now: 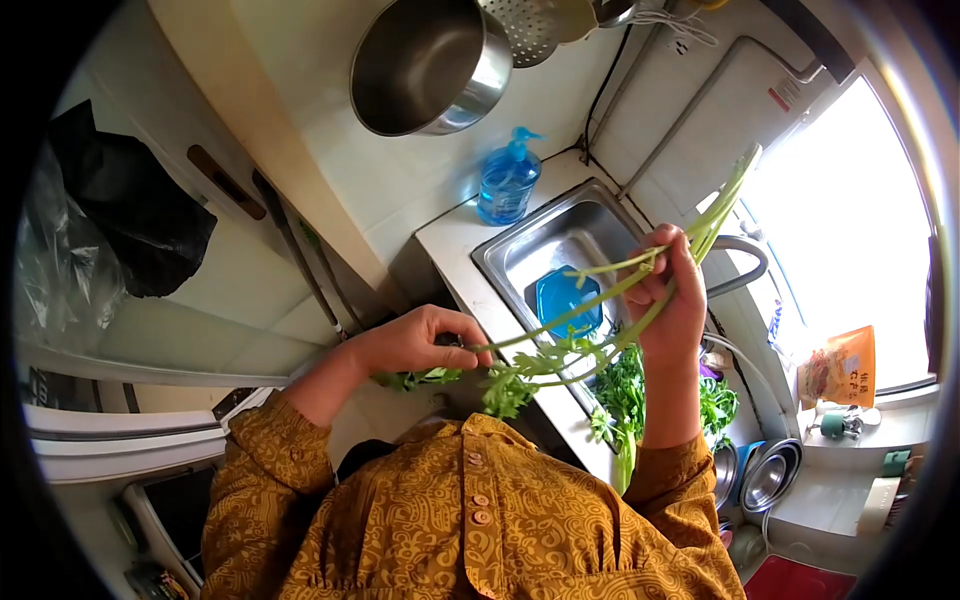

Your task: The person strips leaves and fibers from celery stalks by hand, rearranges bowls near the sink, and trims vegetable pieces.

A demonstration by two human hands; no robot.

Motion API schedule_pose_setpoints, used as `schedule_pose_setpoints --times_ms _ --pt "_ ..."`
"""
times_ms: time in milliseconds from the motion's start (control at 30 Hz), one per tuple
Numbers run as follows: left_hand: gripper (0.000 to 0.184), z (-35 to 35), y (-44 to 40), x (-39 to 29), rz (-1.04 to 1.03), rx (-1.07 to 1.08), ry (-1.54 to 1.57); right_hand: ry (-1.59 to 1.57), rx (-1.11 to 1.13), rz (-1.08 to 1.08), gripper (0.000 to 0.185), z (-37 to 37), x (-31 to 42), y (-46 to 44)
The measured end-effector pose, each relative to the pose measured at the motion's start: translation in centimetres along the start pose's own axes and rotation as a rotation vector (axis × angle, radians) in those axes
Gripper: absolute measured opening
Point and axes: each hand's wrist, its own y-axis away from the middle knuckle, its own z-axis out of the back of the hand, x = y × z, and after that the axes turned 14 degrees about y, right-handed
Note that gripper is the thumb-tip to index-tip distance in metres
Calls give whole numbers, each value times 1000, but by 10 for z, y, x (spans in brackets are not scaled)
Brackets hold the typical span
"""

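Note:
My right hand is closed around a few long green celery stalks, raised in front of the sink. Their pale cut ends point up to the right, and the leafy ends hang down toward my body. My left hand pinches one thin stem of the celery at its leafy end, left of the counter edge; some leaves show below that hand. Under the right forearm, more leafy celery lies at the sink's near side. A blue plastic basin sits inside the steel sink.
A blue soap pump bottle stands at the sink's far left corner. Above hang a steel pot and a perforated ladle. The curved faucet is behind my right hand. Metal bowls and an orange packet are at right.

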Motion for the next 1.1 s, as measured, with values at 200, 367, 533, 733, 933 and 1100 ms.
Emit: schedule_pose_setpoints --times_ms 200,367,533,733,933,1100 --pt "36 -24 5 -8 47 7 471 -168 58 14 21 20 18 4" --pt "33 -34 0 -5 95 65 375 -94 50 34 21 23 26 10" --pt "25 -34 -6 4 -208 16 -61 53 39 58 20 22 27 13" --pt "16 -38 -6 8 -168 -108 -308 193 -31 25 21 18 25 15" --pt "14 -45 -6 12 -232 -215 -454 279 -40 96 22 2 30 18" --pt "14 -42 -5 20 -284 -191 -501 313 -40 99 21 2 30 20"
